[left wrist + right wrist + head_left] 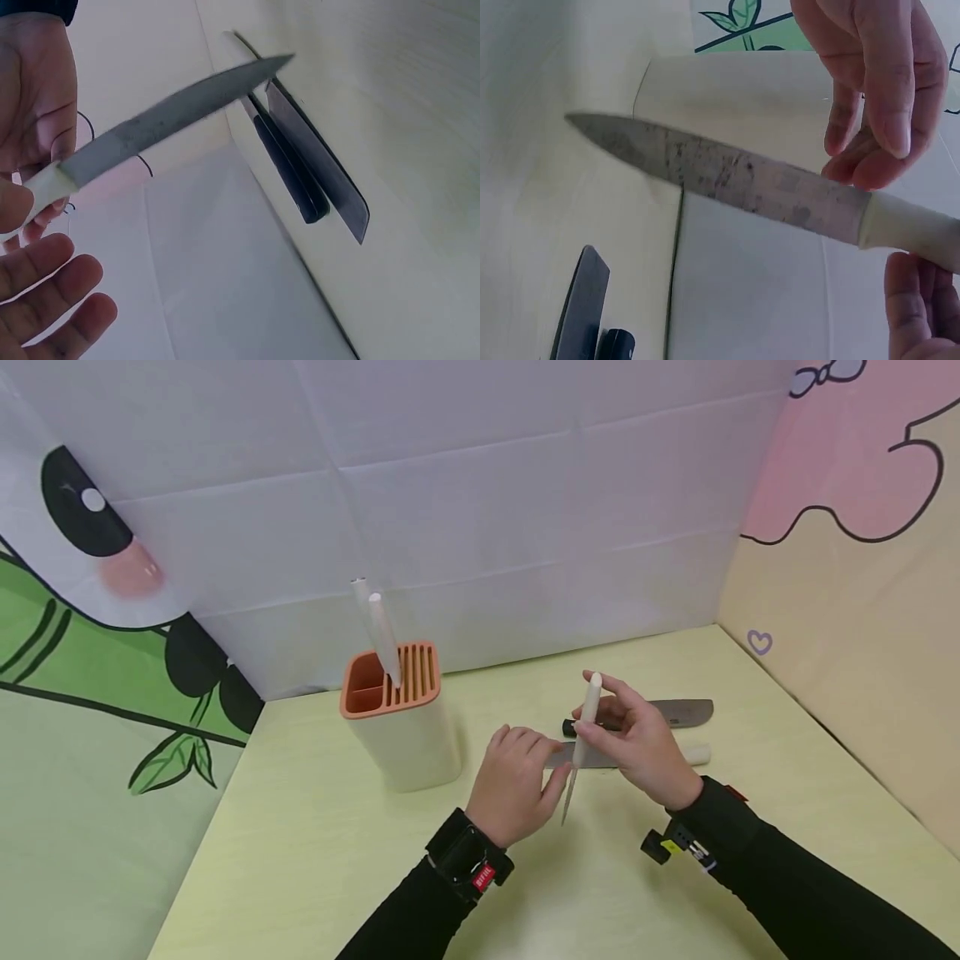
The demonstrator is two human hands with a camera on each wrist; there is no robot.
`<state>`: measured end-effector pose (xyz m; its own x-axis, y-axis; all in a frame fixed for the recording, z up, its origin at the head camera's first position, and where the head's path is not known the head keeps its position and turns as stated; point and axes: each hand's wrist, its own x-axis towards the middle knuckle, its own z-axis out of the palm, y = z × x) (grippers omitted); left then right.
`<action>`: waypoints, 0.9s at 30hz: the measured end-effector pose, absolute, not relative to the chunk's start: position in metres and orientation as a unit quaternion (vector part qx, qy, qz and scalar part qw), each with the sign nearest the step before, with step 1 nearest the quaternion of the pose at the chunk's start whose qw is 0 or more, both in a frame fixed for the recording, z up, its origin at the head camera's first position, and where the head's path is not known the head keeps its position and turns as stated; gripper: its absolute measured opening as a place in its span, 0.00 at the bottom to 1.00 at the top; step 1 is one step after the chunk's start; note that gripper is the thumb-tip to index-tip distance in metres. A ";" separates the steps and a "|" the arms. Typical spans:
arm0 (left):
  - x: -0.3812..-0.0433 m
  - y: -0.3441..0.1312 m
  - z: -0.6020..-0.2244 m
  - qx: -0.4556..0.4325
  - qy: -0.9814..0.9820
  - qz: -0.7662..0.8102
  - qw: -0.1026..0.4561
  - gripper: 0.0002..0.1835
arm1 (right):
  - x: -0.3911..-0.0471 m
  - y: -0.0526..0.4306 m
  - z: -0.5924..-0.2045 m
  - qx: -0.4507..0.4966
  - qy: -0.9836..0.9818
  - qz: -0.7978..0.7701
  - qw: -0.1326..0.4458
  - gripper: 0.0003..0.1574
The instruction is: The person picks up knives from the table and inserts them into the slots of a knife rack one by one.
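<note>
My right hand (648,747) grips a kitchen knife by its white handle (590,706), with the blade pointing down. Dark stains mark the knife's blade (735,172), which spans the right wrist view. Loosely bent and empty, my left hand (517,785) is beside the knife, its fingertips close to where handle meets blade. Behind the hands, a broad knife (686,712) with a black handle lies on the table. Nearer lies another knife with a white handle (697,755), its blade partly hidden by my right hand and the held knife.
A white knife block (416,756) with an orange slotted top (416,672) stands left of the hands. Two white handles (382,631) stick up from it. The light table (315,860) meets a pale cloth wall (480,543) at the back and a patterned one at right.
</note>
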<state>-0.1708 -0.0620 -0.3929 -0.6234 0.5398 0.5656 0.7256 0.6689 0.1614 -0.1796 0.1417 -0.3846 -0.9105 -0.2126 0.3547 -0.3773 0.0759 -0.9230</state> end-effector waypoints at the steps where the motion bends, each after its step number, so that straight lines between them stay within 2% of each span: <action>1: -0.171 -0.065 -0.392 -0.361 -0.879 -0.189 0.248 0.11 | -0.180 0.142 -0.385 0.202 -0.735 0.643 0.070 0.39; 10: -0.178 -0.102 -0.381 -0.339 -0.875 -0.186 0.291 0.08 | -0.185 0.148 -0.385 0.220 -0.752 0.613 0.101 0.35; 16: -0.181 -0.135 -0.363 -0.298 -0.863 -0.210 0.351 0.07 | -0.183 0.147 -0.384 0.229 -0.756 0.603 0.111 0.34; 22: -0.195 -0.164 -0.347 -0.235 -0.845 -0.215 0.429 0.08 | -0.186 0.146 -0.378 0.250 -0.742 0.609 0.132 0.39; 27: -0.210 -0.183 -0.345 -0.172 -0.853 -0.212 0.444 0.12 | -0.189 0.144 -0.370 0.257 -0.736 0.610 0.144 0.45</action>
<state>-0.2099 -0.1833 -0.3454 -0.5465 0.1052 0.8308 0.4814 0.8512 0.2089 -0.1891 0.1437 -0.3700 -0.8268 -0.2025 0.5248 -0.5533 0.1248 -0.8236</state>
